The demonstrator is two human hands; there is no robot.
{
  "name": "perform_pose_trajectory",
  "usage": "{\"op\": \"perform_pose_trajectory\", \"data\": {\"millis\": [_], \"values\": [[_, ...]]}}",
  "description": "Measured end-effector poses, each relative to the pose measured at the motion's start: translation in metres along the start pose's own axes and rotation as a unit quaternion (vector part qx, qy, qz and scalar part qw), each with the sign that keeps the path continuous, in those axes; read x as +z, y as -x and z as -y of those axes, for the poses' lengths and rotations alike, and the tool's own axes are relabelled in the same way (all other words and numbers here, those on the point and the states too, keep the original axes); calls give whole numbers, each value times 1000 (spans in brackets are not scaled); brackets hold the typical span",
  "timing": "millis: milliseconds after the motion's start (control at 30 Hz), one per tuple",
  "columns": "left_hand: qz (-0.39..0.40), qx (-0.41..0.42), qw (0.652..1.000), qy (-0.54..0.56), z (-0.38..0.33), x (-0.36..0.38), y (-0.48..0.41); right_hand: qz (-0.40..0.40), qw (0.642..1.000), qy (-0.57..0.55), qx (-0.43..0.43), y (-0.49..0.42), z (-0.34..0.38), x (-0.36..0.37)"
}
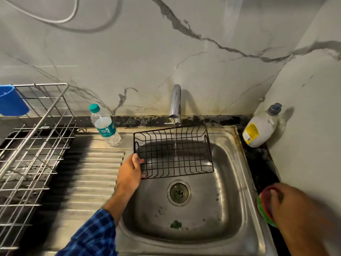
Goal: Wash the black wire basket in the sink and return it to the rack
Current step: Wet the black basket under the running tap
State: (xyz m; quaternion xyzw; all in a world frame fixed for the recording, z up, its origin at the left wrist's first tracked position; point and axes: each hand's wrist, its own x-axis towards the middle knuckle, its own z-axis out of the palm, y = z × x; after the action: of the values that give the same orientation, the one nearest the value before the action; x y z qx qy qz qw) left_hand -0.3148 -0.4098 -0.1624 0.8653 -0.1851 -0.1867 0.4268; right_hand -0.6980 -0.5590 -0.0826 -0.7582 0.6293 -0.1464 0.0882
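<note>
Black wire basket (pixel 173 152) sits tilted in the far half of the steel sink (pixel 230 182), its open side facing up and near, its far rim close to the tap (pixel 175 102). A thin stream of water (pixel 175 141) falls from the tap through the wires. The left hand (pixel 131 171) grips the basket's left end: the thumb hooks over the wire edge and the fingers curl round the near left corner. A blue checked sleeve (pixel 92 237) covers that forearm.

At the near right, the right hand (pixel 287 202) rests on a round red-and-green tub (pixel 263 209) on the dark counter, but it is blurred and I cannot tell how its fingers lie.

Left of the sink, past the ribbed draining board, stands the metal rack (pixel 33 137) with a blue cup (pixel 12 100) hung on its far side. A plastic bottle (pixel 105 125) leans just left of the basket, and a white soap bottle (pixel 260 126) stands in the far right corner.
</note>
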Motion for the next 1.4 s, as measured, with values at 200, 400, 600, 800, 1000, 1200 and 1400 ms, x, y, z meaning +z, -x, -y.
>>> {"op": "perform_pose_trajectory", "data": {"millis": [200, 400, 600, 800, 1000, 1200, 1400], "values": [[-6, 46, 991, -129, -14, 17, 19, 181, 947, -188, -187, -12, 155, 55], [-18, 75, 987, -143, -21, 37, 23, 319, 946, -38, -38, -23, 248, 160], [-48, 77, 994, -66, -6, 25, -9, 391, 862, -37, -321, -33, 247, 150], [-42, 99, 993, -57, 2, 29, -14, 179, 938, -77, -287, -58, 210, 148], [-28, 79, 996, 11, -21, 38, -11, 144, 978, -73, -131, -51, 222, 163], [-29, 50, 989, 135, -13, 36, -24, 266, 914, -10, -307, -34, 234, 168], [-16, 64, 972, 227, -9, 36, -27, 217, 911, -25, -349, -38, 210, 160]]}}
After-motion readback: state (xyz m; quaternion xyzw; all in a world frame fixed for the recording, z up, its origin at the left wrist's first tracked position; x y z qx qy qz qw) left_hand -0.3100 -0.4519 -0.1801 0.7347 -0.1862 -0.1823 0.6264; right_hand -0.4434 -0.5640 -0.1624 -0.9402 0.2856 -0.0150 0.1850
